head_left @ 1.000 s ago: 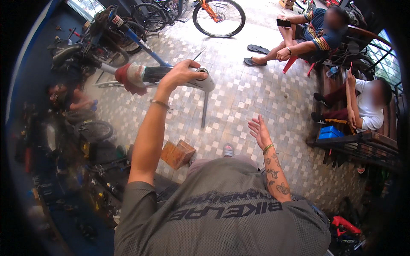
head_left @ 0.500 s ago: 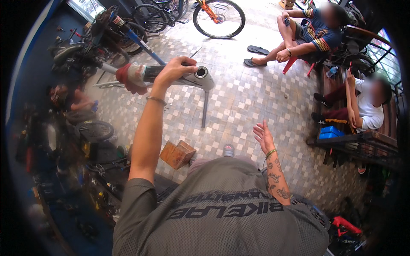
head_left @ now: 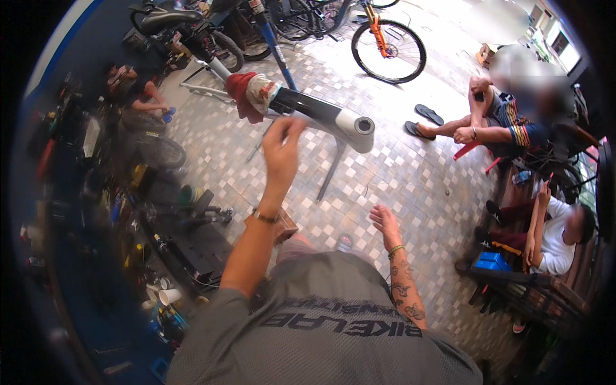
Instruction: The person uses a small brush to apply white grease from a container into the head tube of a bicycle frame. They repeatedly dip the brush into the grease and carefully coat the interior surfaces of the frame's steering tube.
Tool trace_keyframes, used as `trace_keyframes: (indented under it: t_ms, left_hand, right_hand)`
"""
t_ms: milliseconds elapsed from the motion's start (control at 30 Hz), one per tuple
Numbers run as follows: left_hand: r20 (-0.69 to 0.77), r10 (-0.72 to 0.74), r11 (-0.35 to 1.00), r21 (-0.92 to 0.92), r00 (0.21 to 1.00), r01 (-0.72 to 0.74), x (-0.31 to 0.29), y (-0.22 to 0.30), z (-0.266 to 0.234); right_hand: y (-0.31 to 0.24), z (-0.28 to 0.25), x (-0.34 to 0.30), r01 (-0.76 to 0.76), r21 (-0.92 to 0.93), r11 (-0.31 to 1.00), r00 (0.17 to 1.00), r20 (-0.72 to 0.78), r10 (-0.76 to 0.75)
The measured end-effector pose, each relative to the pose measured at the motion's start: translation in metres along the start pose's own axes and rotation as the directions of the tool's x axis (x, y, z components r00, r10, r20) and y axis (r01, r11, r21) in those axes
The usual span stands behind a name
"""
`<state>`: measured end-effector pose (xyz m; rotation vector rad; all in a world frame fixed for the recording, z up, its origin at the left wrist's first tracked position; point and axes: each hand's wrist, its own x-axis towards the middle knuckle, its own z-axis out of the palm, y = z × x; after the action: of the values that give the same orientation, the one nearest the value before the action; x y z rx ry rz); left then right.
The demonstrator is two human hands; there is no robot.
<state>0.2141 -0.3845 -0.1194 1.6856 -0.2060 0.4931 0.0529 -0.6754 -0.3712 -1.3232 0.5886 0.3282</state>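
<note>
In front of me is a bare bicycle frame (head_left: pixel 308 104), black and grey, its round head tube opening (head_left: pixel 364 126) facing up. A red and white rag (head_left: pixel 247 95) is wrapped around the tube farther left. My left hand (head_left: pixel 282 146) hovers just below the frame, apart from it. Its fingers are curled in and slightly blurred, and whatever they may hold is hidden. Lower and to the right, my right hand (head_left: pixel 384 221) is in the air over the floor, fingers stretched out, with nothing in it.
A wooden block (head_left: pixel 285 228) stands on the tiled floor by my legs. Bicycles, one with an orange fork (head_left: pixel 378 37), stand at the back. Two people sit at the right, one on a bench beside a blue box (head_left: pixel 491 262). Tools and a white cup (head_left: pixel 169 296) lie left.
My left hand has come off the head tube end and drawn back below the frame. The right hand stays low and open. The view has shifted, so the scene sits farther right.
</note>
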Motion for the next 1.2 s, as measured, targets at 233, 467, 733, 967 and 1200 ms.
trace_keyframes:
  t_ms: [233,467,733,967,1200]
  left_hand:
    - [-0.155,-0.343,0.939,-0.017,0.927,0.344,-0.103,-0.018,-0.153]
    - [-0.019,-0.262,0.963,-0.068,0.965,0.261,-0.087,0.003,-0.173]
    - [0.259,0.065,0.983,-0.183,0.964,-0.017,-0.002,0.03,-0.101]
    - [-0.116,-0.183,0.802,-0.593,0.976,0.079,-0.007,0.05,-0.06]
    - [-0.391,-0.231,0.934,-0.344,0.891,0.091,-0.035,0.047,-0.096]
  right_hand:
    - [-0.072,0.175,0.026,0.471,-0.346,0.811,0.836,0.467,-0.287]
    - [-0.154,0.266,0.014,0.556,-0.303,0.774,0.697,0.677,-0.236]
    - [-0.09,0.177,0.024,0.339,-0.477,0.811,0.9,0.416,-0.132]
    - [-0.086,0.078,0.05,0.224,-0.63,0.744,0.939,0.344,0.008]
    - [-0.079,0.044,0.094,0.252,-0.645,0.722,0.879,0.464,0.108]
